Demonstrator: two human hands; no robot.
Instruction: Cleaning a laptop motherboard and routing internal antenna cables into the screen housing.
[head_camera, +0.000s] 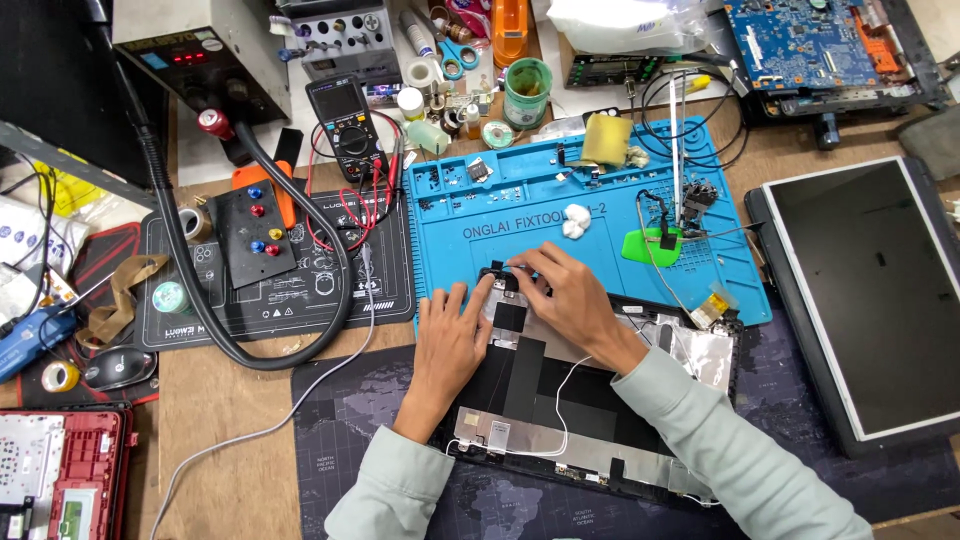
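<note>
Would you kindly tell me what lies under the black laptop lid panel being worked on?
The laptop lid panel rests on a dark map-print desk mat, its top edge overlapping the blue repair mat. Whatever lies directly beneath the panel is hidden.

I am reaching both arms forward from the bottom edge, sleeves covering them to the wrists. My left hand (450, 340) is lying palm down, its fingers (478, 298) stretched ahead and slightly spread. My right hand (565, 295) is angling in from the right, wrist bent, its fingertips (522, 266) pinching together just ahead of the left fingers.
</note>
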